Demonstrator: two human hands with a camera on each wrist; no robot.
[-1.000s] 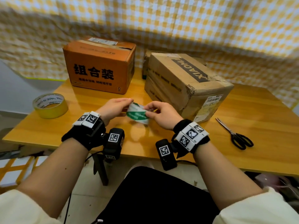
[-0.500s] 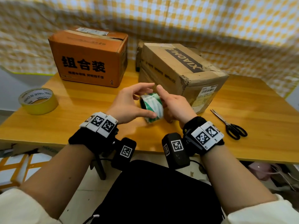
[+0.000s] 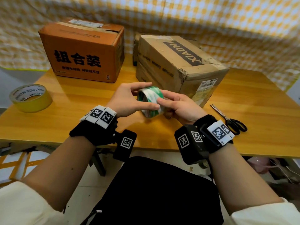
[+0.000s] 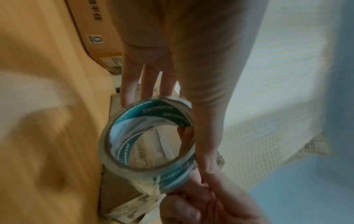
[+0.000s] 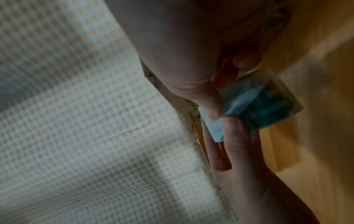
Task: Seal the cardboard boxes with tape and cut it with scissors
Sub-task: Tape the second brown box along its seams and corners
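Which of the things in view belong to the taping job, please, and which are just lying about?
For the job:
green tape, held between left hand and right hand
orange box
brown box
scissors

Lying about:
yellow tape, probably a spare
checked cloth

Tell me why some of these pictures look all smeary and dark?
Head view: mostly sharp and bright, glare on the wooden table, checked curtain bent by the wide lens. Left wrist view: tape roll fairly clear, table smeared by motion. Right wrist view: dim, grainy, tape roll blurred.
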